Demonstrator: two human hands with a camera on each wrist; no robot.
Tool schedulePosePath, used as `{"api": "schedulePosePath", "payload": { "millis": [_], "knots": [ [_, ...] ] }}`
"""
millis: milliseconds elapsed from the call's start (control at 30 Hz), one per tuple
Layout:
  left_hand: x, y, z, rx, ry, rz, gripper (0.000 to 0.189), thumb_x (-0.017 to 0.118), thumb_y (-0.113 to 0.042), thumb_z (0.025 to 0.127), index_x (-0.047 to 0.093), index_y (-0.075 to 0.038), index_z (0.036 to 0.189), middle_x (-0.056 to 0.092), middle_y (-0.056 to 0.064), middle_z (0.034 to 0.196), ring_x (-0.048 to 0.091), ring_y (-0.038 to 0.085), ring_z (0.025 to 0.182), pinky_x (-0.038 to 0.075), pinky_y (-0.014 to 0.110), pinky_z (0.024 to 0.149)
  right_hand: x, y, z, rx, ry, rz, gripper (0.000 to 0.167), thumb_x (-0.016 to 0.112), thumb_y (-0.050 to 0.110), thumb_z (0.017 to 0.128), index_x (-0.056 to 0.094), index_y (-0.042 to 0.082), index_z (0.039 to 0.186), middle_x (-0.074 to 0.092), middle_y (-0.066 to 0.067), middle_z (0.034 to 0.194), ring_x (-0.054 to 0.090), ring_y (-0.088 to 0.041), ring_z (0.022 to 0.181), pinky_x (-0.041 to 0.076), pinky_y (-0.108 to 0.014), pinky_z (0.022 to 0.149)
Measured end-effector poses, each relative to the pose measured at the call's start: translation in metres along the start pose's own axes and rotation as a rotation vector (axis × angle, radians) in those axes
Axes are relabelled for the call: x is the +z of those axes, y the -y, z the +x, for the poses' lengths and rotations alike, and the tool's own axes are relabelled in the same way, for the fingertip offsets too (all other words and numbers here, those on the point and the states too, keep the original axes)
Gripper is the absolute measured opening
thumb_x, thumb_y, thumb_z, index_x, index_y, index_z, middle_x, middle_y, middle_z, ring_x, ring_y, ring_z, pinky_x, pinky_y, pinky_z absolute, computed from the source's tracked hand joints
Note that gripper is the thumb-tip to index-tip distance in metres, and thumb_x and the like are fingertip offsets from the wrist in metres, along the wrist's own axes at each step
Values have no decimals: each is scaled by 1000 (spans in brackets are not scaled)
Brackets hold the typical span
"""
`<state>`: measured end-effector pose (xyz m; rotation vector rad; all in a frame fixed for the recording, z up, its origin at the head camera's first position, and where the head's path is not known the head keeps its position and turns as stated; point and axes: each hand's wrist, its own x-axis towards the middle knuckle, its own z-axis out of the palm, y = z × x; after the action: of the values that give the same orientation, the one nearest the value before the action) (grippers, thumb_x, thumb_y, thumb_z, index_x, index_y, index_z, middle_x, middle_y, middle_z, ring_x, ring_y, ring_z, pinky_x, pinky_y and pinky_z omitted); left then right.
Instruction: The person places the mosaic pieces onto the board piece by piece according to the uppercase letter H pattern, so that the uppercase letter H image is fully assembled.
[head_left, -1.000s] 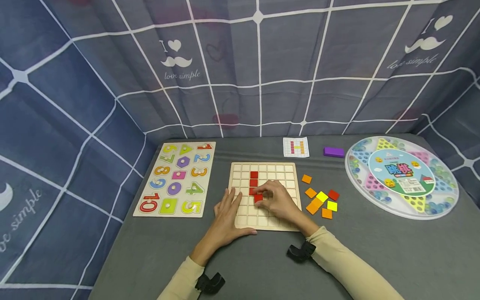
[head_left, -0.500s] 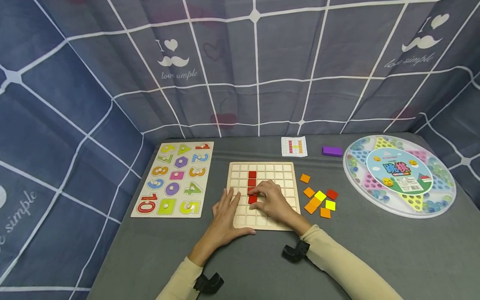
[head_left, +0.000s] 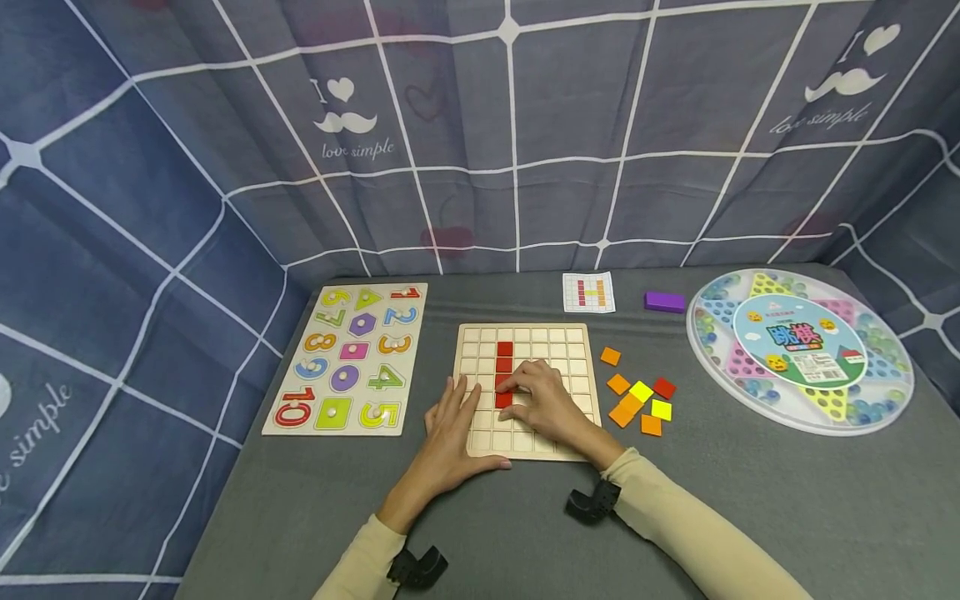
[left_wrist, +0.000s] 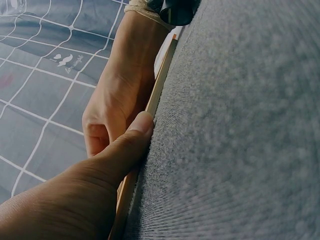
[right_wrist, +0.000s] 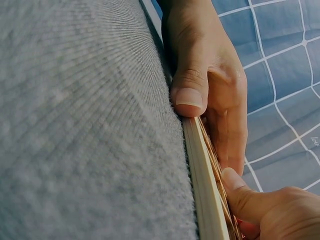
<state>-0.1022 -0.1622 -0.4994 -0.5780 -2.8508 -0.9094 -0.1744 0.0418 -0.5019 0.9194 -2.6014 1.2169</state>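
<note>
A red tile (head_left: pixel 504 401) was pinched by the right hand's (head_left: pixel 551 406) fingertips toward nine o'clock on the wooden board (head_left: pixel 555 342), whose seven o'clock corner was touched by the left hand (head_left: pixel 448 437), thumb spread from fingers.

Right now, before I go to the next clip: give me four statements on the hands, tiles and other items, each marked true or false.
1. The right hand pinches the lowest red tile on the wooden board. True.
2. The left hand rests on the number puzzle. False: it touches the wooden board.
3. The purple block lies between the pattern card and the round game set. True.
4. The loose tiles are all orange. False: red and yellow ones are among them.
</note>
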Motion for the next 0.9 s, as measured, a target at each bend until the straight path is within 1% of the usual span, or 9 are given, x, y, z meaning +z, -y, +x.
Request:
{"api": "schedulePosePath", "payload": {
  "millis": [233, 533, 700, 900],
  "knots": [
    [-1, 0, 0, -2, 1, -9, 116, 88, -51, 63, 32, -1, 152, 21, 24, 160, 9, 44, 150, 20, 62, 106, 0, -2, 1, -4, 17, -6, 33, 87, 30, 70, 75, 17, 99, 63, 5, 95, 50, -13, 93, 34, -36, 83],
    [0, 1, 0, 6, -1, -3, 116, 89, -50, 63, 32, -1, 151, 21, 25, 160, 9, 45, 150, 20, 62, 105, -6, -1, -3, 2, 50, 43, 26, 81, 20, 80, 74, 17, 105, 64, 6, 101, 51, -13, 99, 34, -37, 85],
    [0, 1, 0, 1, 7, -1, 116, 89, -50, 63, 32, -1, 152, 21, 24, 160, 9, 44, 150, 20, 62, 106, -6, 1, -2, 10, 54, 41, 26, 82, 19, 79, 75, 16, 104, 65, 4, 101, 52, -15, 100, 34, -38, 86],
    [0, 0, 0, -5, 13, -1, 116, 88, -50, 63, 32, -1, 152, 21, 24, 160, 9, 43, 150, 20, 62, 106, -4, 0, -3, 14, 53, 39, 27, 82, 19, 79, 75, 16, 104, 65, 5, 102, 51, -15, 100, 34, -39, 87]
  ]
}}
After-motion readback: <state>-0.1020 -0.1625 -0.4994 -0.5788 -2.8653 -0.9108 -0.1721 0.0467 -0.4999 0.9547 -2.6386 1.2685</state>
